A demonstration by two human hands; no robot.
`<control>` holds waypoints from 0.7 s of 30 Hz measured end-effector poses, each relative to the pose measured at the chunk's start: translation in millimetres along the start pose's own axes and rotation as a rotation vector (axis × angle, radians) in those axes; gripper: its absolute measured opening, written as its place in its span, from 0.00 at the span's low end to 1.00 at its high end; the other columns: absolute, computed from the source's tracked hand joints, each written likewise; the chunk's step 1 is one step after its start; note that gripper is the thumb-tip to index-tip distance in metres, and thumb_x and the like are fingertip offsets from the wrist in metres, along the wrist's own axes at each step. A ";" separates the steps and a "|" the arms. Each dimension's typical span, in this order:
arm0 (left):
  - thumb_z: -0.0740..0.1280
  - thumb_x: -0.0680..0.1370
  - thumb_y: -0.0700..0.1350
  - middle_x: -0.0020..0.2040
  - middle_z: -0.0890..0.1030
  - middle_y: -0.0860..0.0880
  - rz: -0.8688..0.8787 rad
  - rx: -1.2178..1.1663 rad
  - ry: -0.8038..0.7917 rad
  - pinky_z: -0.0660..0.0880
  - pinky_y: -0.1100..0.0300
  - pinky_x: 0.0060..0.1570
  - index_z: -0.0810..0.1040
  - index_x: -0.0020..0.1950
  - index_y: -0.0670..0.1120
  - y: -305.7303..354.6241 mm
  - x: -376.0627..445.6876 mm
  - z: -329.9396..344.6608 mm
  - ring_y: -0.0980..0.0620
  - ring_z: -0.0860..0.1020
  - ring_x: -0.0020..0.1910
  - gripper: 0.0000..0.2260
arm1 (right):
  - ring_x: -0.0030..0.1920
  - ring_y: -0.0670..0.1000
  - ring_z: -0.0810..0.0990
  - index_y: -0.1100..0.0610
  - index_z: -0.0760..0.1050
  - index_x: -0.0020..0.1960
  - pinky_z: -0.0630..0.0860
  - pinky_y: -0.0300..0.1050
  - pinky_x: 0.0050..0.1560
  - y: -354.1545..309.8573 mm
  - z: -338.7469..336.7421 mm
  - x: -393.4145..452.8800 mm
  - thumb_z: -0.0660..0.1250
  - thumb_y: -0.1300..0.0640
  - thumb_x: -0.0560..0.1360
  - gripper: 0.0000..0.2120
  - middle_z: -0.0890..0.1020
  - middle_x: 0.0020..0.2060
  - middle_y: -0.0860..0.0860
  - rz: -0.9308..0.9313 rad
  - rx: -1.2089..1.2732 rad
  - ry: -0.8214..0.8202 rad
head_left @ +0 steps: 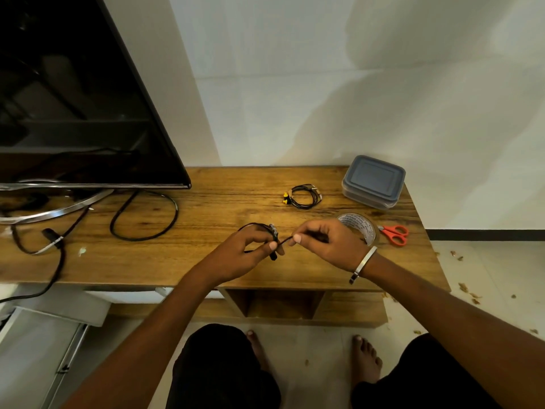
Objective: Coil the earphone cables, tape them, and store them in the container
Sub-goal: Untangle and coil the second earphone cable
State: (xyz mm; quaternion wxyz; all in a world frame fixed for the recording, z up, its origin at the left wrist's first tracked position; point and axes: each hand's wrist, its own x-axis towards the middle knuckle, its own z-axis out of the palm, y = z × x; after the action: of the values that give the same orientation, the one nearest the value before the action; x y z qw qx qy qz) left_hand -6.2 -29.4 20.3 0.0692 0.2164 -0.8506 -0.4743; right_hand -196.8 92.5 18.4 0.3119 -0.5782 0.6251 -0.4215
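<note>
Hands are held close together above the front part of the wooden table (206,202). A black earphone cable (272,236) is gripped in the left hand (244,252), with loops bunched around the curled fingers and a loop arching over the knuckles. The free end of that cable is pinched between thumb and fingertips of the right hand (327,243), and a short stretch is drawn between the two hands. A metal bracelet (362,264) is worn on the right wrist. A second, coiled earphone set (303,196) with yellow tips is laid on the table farther back. A closed grey container (373,180) is seen at the back right corner. A tape roll (359,227) is partly hidden behind the right hand, with red scissors (395,234) just beside it.
</note>
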 end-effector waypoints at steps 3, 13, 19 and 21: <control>0.64 0.80 0.49 0.56 0.78 0.55 -0.014 -0.034 -0.075 0.68 0.58 0.64 0.83 0.48 0.56 4.9 -1.5 2.5 0.60 0.72 0.63 0.08 | 0.28 0.50 0.70 0.53 0.81 0.46 0.66 0.42 0.30 -1.3 -1.3 3.6 0.66 0.57 0.76 0.06 0.80 0.33 0.59 -0.016 -0.043 0.038; 0.61 0.81 0.49 0.61 0.81 0.51 -0.102 -0.413 -0.268 0.69 0.56 0.54 0.81 0.45 0.48 26.8 -8.3 -2.0 0.53 0.78 0.58 0.11 | 0.41 0.45 0.80 0.59 0.80 0.48 0.76 0.35 0.42 -1.5 -2.4 9.8 0.67 0.60 0.75 0.05 0.83 0.40 0.51 -0.047 -0.014 0.064; 0.66 0.78 0.54 0.69 0.73 0.37 -0.095 -0.845 -0.365 0.63 0.34 0.66 0.77 0.43 0.48 35.9 -11.0 -3.9 0.42 0.68 0.72 0.11 | 0.45 0.42 0.80 0.59 0.81 0.50 0.75 0.32 0.46 1.9 -3.1 13.6 0.65 0.61 0.76 0.06 0.83 0.43 0.48 -0.023 0.060 0.098; 0.66 0.77 0.54 0.70 0.71 0.34 -0.054 -0.960 -0.362 0.60 0.30 0.66 0.76 0.43 0.46 40.6 -10.8 -4.9 0.39 0.66 0.73 0.11 | 0.45 0.44 0.80 0.61 0.80 0.51 0.74 0.32 0.45 2.6 -2.4 12.9 0.64 0.63 0.77 0.07 0.83 0.43 0.51 -0.038 0.049 0.104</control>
State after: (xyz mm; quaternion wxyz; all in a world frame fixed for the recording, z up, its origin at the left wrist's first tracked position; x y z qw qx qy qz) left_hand -7.2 -10.0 57.8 0.0002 0.0966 -0.5293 -0.8429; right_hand -201.8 80.0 18.5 0.2850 -0.5594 0.6190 -0.4719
